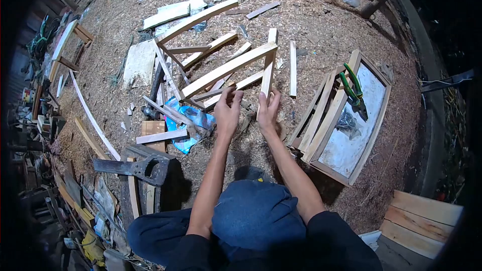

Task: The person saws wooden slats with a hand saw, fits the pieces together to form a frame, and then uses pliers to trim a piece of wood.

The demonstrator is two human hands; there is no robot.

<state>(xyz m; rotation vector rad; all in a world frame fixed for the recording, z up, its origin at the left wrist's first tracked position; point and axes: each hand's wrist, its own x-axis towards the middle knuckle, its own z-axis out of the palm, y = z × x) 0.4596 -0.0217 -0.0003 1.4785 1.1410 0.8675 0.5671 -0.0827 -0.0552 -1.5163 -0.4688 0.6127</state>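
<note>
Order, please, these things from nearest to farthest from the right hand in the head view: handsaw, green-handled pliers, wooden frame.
1. Wooden frame: just ahead, reaching to the right hand.
2. Green-handled pliers: off to the right.
3. Handsaw: well to the left, lower in view.

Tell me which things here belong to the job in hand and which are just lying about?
In the job, it seems:
wooden frame, at the left hand and right hand

Lying about, it seems:
saw, untouched, though perhaps a tool for it
pliers, likewise
blue bag
shavings
</note>
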